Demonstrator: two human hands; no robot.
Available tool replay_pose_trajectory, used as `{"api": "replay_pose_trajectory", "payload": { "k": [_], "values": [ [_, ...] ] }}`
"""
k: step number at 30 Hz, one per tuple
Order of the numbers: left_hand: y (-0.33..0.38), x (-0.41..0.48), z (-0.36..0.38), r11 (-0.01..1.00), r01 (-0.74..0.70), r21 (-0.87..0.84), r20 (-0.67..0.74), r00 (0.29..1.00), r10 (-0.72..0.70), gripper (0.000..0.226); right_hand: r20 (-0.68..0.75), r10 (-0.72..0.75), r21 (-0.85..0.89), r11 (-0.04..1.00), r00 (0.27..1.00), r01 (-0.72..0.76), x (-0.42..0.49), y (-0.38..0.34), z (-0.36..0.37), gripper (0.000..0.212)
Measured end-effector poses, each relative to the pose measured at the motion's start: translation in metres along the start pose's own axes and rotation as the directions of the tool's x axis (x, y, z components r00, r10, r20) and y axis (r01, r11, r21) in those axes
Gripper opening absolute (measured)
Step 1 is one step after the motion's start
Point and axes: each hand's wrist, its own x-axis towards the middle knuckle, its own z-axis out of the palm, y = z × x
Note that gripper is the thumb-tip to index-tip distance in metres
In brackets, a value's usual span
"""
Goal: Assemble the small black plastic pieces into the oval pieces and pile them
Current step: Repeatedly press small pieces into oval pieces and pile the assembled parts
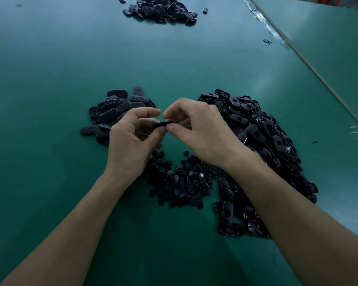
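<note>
Two bare forearms reach in from the near edge of the green table [50, 162] and meet over its middle. Just nearer than the grip, under both wrists, lies a loose scatter of small black plastic pieces [184, 182], round and button-like, flat on the table.

The left hand [132, 139] and the right hand [198, 129] come together on one black oval piece [160, 124], held clear of the table. The left hand's fingers curl round its left end, with the forefinger arched over the top. The right hand pinches its right end between thumb and forefinger, and its other fingers are bent. Most of the piece is hidden by the fingers, so whether a small piece is seated in it cannot be told.

To the right of the grip, from beside the right forearm to just beyond the knuckles, runs a large heap of oval pieces [267, 141], many showing a hole or hollow underside. To the left of the grip and slightly beyond it sits a smaller pile of ovals [116, 110], most lying smooth side up.

Far beyond the grip, near the table's far end, is another heap of black pieces [161, 8], with one stray piece [205, 10] just to its right.
</note>
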Motion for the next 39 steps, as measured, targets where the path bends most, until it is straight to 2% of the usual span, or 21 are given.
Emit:
{"api": "replay_pose_trajectory", "payload": {
  "k": [6,29,39],
  "values": [
    [-0.001,0.001,-0.002,0.999,-0.009,-0.049,0.012,1.0,0.009,0.029,0.046,-0.004,0.005,1.0,0.999,0.004,0.002,0.007,-0.001,0.021],
    [0.0,0.002,-0.002,0.996,0.03,-0.081,0.044,0.999,-0.026,0.026,-0.095,0.018,0.038,0.999,0.995,-0.014,-0.006,0.005,0.006,0.012],
    [0.003,-0.001,0.0,0.999,-0.006,-0.053,-0.016,1.0,0.006,0.029,-0.025,-0.028,0.033,0.999,0.999,0.029,0.0,0.01,-0.004,0.015]
  ]
}}
